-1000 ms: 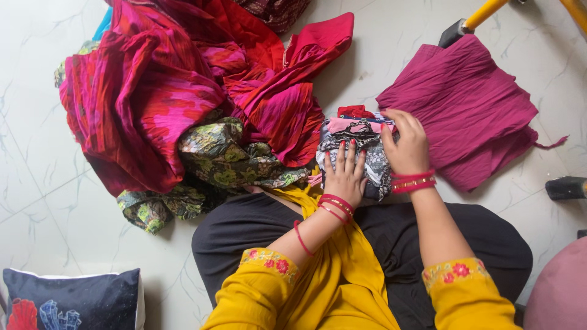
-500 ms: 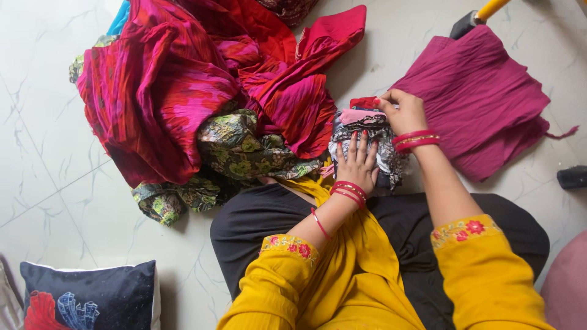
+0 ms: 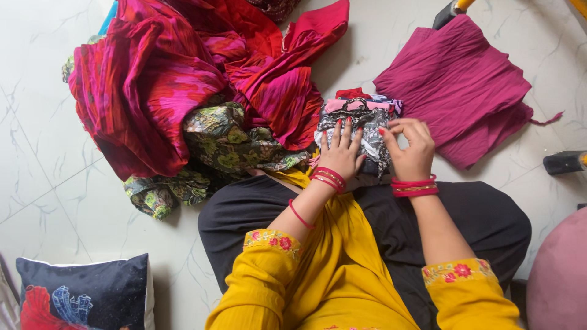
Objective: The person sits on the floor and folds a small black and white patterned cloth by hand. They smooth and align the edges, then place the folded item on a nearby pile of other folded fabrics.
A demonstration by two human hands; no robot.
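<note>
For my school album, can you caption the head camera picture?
Left hand flat on a folded black-and-white printed cloth, right hand pinching its edge.

Right hand pulled back from far edge of folded bundle to its near right side.
</note>
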